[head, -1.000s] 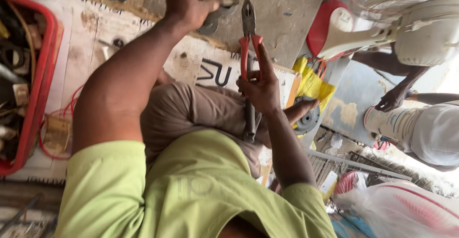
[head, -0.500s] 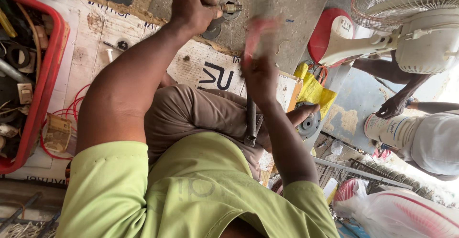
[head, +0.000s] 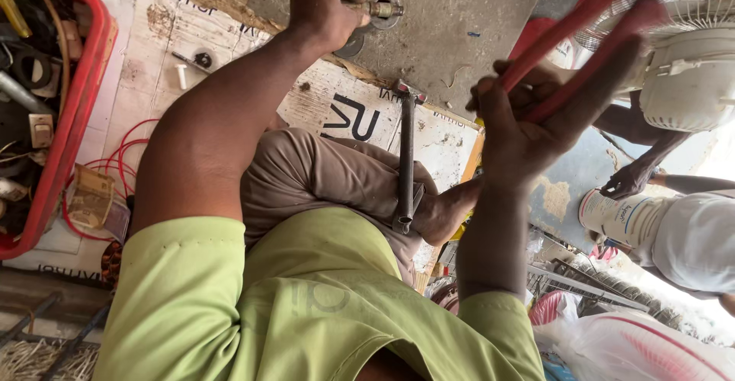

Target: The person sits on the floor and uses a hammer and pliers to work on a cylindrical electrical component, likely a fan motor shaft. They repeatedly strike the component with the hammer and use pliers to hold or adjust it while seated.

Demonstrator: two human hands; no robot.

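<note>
Red-handled pliers (head: 582,36) are sitting in the right hand (head: 528,121), whose fingers are closing around both handles. Well apart from it, the left hand (head: 325,6) is gripping a small metal fitting (head: 380,8) that is sticking out beside its thumb. A grey metal bar (head: 406,159) is lying between them, nearer the knee.

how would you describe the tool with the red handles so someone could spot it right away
Start at the white fan in the upper right corner. Just left of it, the person's right hand grips the red-handled pliers, raised off the floor. The two long red handles set them apart from the grey metal bar on the lap.
</note>
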